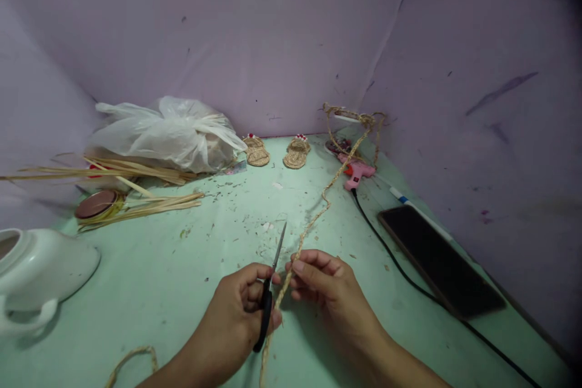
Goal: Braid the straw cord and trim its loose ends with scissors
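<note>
My left hand (239, 309) is closed round black-handled scissors (271, 282), their blades pointing away from me over the green table (191, 279). My right hand (325, 288) pinches a braided straw rope (318, 215) just right of the blades. The rope runs from under my hands up the table to a tangle at the back right, and a loose end curls near the front edge. The scissor blades look closed and lie beside the rope.
A white plastic bag (168, 133) and loose straw strips (118, 173) lie at back left, beside a round tin lid (95, 204). A white ceramic vessel (39, 273) stands left. Two small woven sandals (275, 151), a pink glue gun (357, 173) with black cord, and a dark phone (439, 260) lie right.
</note>
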`<state>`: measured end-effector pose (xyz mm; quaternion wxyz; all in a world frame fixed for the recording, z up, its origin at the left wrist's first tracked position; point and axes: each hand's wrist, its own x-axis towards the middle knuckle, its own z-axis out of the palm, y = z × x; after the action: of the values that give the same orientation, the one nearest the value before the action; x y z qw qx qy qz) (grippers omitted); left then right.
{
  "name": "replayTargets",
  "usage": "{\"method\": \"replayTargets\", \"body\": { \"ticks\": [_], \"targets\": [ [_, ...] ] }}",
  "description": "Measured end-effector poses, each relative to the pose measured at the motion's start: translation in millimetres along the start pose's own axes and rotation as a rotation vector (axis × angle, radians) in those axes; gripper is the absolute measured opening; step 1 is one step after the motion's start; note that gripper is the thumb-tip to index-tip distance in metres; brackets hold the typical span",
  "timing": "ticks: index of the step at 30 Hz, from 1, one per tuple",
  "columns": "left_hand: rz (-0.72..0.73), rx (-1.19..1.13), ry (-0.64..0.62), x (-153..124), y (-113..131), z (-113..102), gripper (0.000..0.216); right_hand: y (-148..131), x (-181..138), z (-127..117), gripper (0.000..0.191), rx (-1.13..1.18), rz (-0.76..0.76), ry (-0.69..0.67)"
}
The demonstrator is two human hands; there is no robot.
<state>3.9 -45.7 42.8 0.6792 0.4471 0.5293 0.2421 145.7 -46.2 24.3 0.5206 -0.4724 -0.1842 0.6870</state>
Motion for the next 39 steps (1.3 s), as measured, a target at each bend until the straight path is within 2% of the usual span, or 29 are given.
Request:
{"method": "replayTargets", "body": {
  "ticks": [16, 21, 24, 29, 34, 36, 39],
  "targets": [
    [0.036, 0.131, -0.047, 0.4, -12.4, 2.6, 0.023, -3.1, 0.4, -1.6, 0.024, -0.075, -0.098, 0.049],
    [-0.02, 0.174, -0.11, -2.6, -9.2, 4.6, 0.021, 0.2, 2.0, -3.2, 0.023, -0.072, -0.147, 0.079],
    [-0.031, 0.153, -0.133, -3.0, -7.4, 4.6, 0.024, 1.7, 2.6, -2.2, 0.022, -0.023, -0.141, 0.047],
    [-0.026, 0.087, -0.108, -1.7, -8.7, 2.7, 0.022, 1.5, 5.0, -1.9, 0.023, -0.006, -0.052, -0.042],
    [-0.015, 0.058, -0.097, -0.8, -7.3, -0.4, 0.025, -0.4, 5.3, -3.0, 0.024, -0.022, -0.048, -0.076],
    [0.002, 0.033, -0.061, 1.2, -4.5, -2.8, 0.03, -0.5, 4.0, -1.8, 0.024, -0.017, -0.036, -0.1],
    [0.038, 0.045, 0.061, 6.3, 0.5, -8.5, 0.037, 1.6, 1.1, 1.4, 0.023, -0.022, 0.011, -0.118]
  ]
}}
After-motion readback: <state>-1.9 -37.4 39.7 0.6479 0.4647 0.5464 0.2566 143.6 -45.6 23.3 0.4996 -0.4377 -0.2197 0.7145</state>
